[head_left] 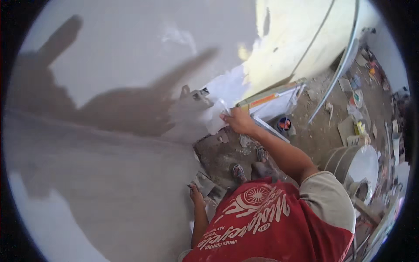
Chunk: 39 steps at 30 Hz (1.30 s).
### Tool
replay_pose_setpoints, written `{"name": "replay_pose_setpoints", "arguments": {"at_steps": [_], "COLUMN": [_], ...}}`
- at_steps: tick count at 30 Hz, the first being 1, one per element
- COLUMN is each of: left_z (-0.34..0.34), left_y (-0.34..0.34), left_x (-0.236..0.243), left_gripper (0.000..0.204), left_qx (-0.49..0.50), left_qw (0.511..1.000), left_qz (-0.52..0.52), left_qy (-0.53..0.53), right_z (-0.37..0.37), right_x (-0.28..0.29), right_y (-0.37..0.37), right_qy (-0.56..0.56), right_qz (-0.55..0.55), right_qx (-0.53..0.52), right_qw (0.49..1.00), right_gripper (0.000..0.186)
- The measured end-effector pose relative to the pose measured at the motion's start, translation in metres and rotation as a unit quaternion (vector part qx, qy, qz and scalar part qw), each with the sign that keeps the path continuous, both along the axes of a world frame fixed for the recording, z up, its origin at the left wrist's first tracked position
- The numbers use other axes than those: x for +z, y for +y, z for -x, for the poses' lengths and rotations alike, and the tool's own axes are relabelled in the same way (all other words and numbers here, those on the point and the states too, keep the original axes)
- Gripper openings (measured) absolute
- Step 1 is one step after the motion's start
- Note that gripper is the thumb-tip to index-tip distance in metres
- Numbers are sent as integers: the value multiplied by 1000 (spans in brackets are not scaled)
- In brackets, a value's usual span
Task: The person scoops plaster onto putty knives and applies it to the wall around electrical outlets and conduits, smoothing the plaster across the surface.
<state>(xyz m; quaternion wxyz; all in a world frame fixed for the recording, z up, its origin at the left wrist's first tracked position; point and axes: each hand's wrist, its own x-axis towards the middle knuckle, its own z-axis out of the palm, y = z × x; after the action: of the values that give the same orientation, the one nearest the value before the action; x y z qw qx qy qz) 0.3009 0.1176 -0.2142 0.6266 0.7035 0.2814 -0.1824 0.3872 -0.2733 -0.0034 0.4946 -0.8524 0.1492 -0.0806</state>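
Note:
My right hand (239,120) is closed on a pale flat spreading blade (214,117), partly washed out by glare, held at the grey-coated wall (131,52). Around it the wall shows a wet-looking grey patch, and bare white and yellowish wall (297,39) lies to its right. Lower down, the fingers of my left hand (195,193) grip the edge of a flat grey plate (208,187) with smears on it. Its exact kind is hard to make out.
A framed panel (273,101) leans against the wall beside my right hand. Behind my right elbow stands a large pale drum (355,168). A dark bucket (284,124) sits on the littered floor, and a long thin hose or pipe (336,78) slants across the right side.

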Motion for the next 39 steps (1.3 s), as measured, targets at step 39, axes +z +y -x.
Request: {"name": "replay_pose_setpoints", "arguments": {"at_steps": [39], "left_z": [-3], "left_y": [-359], "left_x": [14], "left_gripper": [64], "left_qx": [-108], "left_qw": [947], "left_qz": [-35], "left_qy": [300], "right_z": [236], "right_x": [-662], "right_y": [-433], "right_qy": [-134], "right_qz": [-458], "right_qx": [-778], "right_qw": [408], "right_gripper": [20]}}
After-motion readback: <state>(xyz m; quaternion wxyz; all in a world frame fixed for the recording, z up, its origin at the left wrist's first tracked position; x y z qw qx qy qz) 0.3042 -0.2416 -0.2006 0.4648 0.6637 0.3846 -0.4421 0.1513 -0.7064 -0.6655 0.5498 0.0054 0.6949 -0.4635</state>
